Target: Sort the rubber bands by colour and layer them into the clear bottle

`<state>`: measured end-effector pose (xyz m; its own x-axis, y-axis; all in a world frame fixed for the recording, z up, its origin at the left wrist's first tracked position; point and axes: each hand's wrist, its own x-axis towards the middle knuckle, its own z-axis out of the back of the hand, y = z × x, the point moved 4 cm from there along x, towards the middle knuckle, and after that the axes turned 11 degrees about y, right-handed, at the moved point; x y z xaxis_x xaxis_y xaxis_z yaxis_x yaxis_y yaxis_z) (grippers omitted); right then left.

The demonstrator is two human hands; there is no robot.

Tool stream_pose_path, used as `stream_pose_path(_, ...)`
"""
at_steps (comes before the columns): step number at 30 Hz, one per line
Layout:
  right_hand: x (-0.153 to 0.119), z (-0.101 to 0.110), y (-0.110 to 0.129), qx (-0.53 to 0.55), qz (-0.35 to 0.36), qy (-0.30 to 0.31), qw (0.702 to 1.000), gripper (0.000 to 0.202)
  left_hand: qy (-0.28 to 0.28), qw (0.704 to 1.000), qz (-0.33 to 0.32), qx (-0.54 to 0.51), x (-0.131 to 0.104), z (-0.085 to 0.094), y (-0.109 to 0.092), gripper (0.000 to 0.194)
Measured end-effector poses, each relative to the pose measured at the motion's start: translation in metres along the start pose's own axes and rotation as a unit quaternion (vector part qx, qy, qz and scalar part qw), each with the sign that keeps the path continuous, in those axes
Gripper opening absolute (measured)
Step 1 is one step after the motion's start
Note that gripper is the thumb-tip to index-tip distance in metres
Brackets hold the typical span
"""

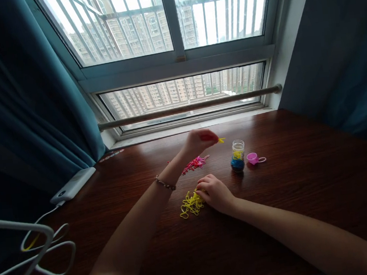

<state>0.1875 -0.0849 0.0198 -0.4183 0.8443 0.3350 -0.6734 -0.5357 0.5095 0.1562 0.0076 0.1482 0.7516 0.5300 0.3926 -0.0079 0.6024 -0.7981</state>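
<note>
My left hand (201,140) is raised above the table, its fingers pinched on a yellow rubber band (222,140) to the left of the jar. Low on the wood, my right hand (218,193) has its curled fingertips closed at the edge of a loose pile of yellow rubber bands (190,205). A clear jar (237,157) stands upright with its mouth uncovered; yellow bands lie over a blue mass inside. Right beside it is a pink cup-shaped lid (252,158) with a loop. Pink and red rubber bands (195,164) lie behind my left forearm, which partly hides them.
The dark wooden table (292,178) reaches to a barred window (182,98) with a rail (187,108). At left, a white power bank (73,185) has a white cable (39,219). A blue curtain (34,92) hangs beside it.
</note>
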Motion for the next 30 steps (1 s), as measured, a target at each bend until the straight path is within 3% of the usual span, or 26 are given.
stream_pose_path(6,0.001,0.0,0.0,-0.021,0.013,0.007,1.0,0.013,0.102,0.982,-0.068,0.142,0.045,-0.036,-0.014,0.01)
stream_pose_path(14,0.002,-0.001,0.001,-0.04,0.007,0.014,0.999,0.015,0.201,0.946,-0.078,0.243,0.053,-0.049,-0.014,0.01)
stream_pose_path(21,0.002,-0.001,0.002,-0.046,0.012,0.019,0.999,0.016,0.206,0.952,-0.069,0.214,0.053,-0.047,-0.013,0.02)
stream_pose_path(25,0.002,0.001,0.003,-0.031,0.017,0.013,0.999,0.014,0.169,0.97,-0.049,0.17,0.046,-0.043,-0.012,0.019)
stream_pose_path(28,0.001,0.003,0.002,-0.003,0.004,0.004,1.0,0.013,0.113,0.977,-0.026,0.18,0.025,-0.033,-0.009,0.012)
stream_pose_path(30,0.002,0.004,-0.001,0.022,-0.007,-0.003,1.0,0.013,0.096,0.978,-0.004,0.183,-0.001,-0.027,-0.003,0.009)
